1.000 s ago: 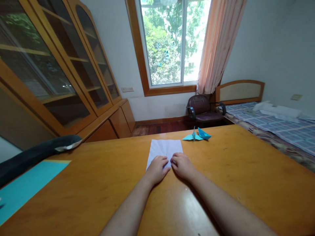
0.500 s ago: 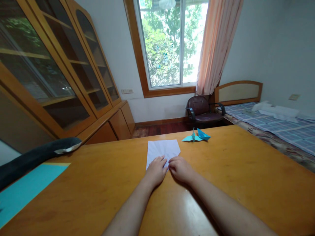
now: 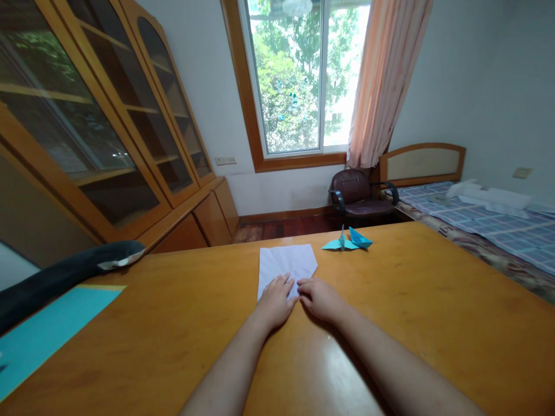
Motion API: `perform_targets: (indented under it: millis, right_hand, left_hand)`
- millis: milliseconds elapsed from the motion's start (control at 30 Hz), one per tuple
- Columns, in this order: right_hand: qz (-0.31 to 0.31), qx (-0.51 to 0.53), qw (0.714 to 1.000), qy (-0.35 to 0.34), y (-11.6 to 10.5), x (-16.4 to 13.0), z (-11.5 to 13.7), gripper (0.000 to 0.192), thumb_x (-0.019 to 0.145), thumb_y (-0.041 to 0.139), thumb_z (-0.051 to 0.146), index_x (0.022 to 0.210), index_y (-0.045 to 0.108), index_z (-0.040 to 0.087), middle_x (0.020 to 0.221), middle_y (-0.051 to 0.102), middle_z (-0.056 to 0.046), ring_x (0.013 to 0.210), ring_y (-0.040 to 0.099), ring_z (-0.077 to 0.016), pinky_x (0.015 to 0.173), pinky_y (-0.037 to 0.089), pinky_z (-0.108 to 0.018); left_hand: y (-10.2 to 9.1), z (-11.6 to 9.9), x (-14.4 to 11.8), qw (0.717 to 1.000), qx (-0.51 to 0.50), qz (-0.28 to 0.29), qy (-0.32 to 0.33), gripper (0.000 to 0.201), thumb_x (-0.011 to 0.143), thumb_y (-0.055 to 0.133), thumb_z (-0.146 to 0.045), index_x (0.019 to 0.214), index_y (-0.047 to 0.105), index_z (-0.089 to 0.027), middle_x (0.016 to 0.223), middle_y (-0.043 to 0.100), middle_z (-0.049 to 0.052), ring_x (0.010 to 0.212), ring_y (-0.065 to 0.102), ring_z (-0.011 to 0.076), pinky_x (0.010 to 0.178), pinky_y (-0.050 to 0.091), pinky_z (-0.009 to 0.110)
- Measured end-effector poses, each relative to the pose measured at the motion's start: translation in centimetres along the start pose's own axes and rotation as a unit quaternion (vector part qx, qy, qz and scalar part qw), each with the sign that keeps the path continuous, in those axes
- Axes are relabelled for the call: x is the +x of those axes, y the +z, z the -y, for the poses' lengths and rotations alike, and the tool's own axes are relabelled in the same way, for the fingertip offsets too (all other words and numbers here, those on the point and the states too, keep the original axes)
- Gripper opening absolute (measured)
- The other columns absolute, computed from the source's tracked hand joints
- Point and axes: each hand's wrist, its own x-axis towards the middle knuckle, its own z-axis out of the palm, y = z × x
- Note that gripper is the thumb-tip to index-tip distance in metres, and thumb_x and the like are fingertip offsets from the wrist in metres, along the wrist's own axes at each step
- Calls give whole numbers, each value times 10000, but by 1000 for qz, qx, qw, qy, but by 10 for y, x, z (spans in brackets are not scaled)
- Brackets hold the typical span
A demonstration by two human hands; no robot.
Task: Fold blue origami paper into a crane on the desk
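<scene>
Head view: A left hand (image 3: 277, 300) rests, fingers loosely spread, on creased white paper (image 3: 284, 260) atop a wooden table (image 3: 173, 329); the right hand (image 3: 321, 299) curls at its near-right edge, grip unclear. Uneven pressure could skew a crease.

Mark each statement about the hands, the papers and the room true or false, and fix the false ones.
1. The left hand rests on the white paper. True.
2. The right hand holds a blue folded piece. False: the right hand is at the white paper's near edge.
3. Two blue folded pieces sit beyond the right hand, near the table's far edge. True.
4. The curtain is dark green. False: the curtain is pink.
</scene>
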Motion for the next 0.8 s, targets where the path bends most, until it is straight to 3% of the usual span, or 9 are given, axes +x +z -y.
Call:
perform_targets:
  millis: [100, 267, 600, 800]
  right_hand:
    - [-1, -7, 1000, 29, -2, 1, -5, 244, 867, 463, 203, 924, 700, 194, 1145, 671, -79, 1064, 595, -199, 972, 378, -330]
    - [6, -25, 994, 102, -5, 3, -12, 308, 907, 416, 258, 1097, 655, 218, 1360, 547, -101, 1280, 462, -244, 1065, 293, -464]
    - [-14, -80, 973, 218, 2, 7, -15, 507, 921, 386, 382, 1348, 482, 125, 1479, 381, -169, 1378, 313, -287, 1097, 193, -563]
    - [-17, -92, 971, 219, 6, 5, -13, 602, 890, 452, 449, 1385, 441, 105, 1491, 349, -195, 1385, 274, -336, 1098, 162, -578]
  left_hand:
    - [0, 0, 0, 1000, 4, 0, 1, 569, 888, 432, -395, 1404, 438, -153, 1520, 335, 111, 1394, 296, 298, 1152, 226, 434]
    - [-1, -1, 0, 1000, 0, 0, -2, 571, 879, 432, -404, 1399, 447, -167, 1520, 337, 102, 1391, 301, 292, 1147, 233, 436]
    - [0, 0, 0, 1000, -8, -5, -1, 558, 865, 454, -399, 1382, 466, -189, 1512, 355, 95, 1386, 312, 275, 1144, 239, 421]
    - [0, 1, 0, 1000, -19, -16, 12, 546, 859, 469, -391, 1365, 487, -187, 1497, 378, 106, 1369, 338, 290, 1131, 260, 453]
